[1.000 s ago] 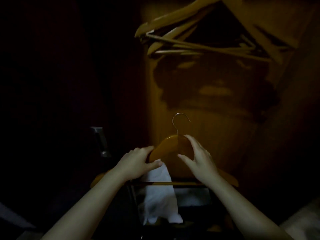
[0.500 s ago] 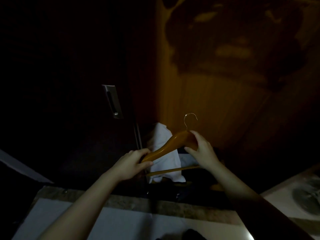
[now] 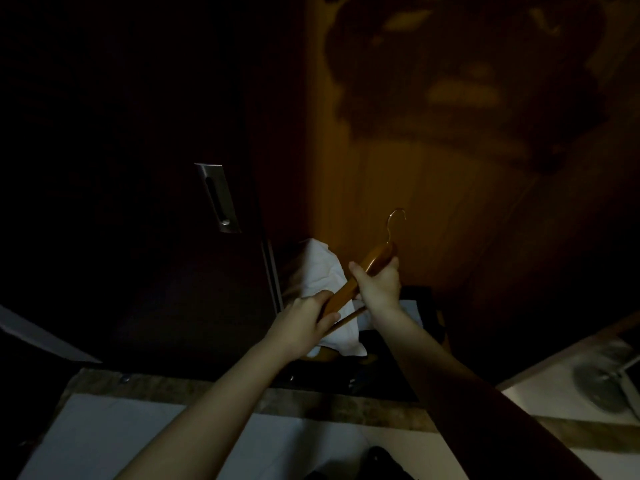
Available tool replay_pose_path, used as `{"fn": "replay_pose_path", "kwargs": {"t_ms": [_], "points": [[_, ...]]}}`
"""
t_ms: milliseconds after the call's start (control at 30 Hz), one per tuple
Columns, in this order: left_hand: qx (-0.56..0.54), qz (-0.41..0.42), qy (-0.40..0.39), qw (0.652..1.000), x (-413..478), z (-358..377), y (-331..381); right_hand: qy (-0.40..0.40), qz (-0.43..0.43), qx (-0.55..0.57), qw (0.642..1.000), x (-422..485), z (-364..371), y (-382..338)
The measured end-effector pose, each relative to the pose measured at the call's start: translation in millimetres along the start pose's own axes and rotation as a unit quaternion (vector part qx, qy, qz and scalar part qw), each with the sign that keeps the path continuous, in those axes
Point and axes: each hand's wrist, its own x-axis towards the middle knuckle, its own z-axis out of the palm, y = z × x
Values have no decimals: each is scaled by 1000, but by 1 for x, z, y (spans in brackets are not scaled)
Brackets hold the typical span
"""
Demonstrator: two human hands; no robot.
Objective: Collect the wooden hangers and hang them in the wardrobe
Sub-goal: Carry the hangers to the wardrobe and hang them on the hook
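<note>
A wooden hanger with a metal hook is held edge-on in front of the open wardrobe, hook pointing up. My right hand grips its top just under the hook. My left hand grips its lower left arm and the thin crossbar. The hanger's right arm is hidden behind my right hand. The wardrobe rail and the hung hangers are out of view; only their shadow falls on the wooden back panel.
A dark sliding door with a metal recessed handle stands at the left. A white cloth lies on the wardrobe floor behind my hands. A stone threshold and pale floor lie below; a fan base sits lower right.
My view dropped, so the hung hangers left the top of the frame. The hanger turned from facing me to nearly edge-on, and both hands drew closer together on it.
</note>
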Motion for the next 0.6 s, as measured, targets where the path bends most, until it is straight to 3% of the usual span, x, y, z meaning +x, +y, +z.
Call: {"fn": "replay_pose_path", "kwargs": {"t_ms": [167,300,467,600], "points": [[-60,-8,-46,997,4,-5,-10,-36,66,66,995,6,-4,-1],[-39,-28,-51,998,12,-8,-22,-71,90,109,987,3,-14,-4],[-8,-28,-46,999,26,-13,-29,-89,58,64,992,2,-41,-14],[43,21,-6,999,48,-20,-10,-115,16,-21,993,0,-75,-29]]}}
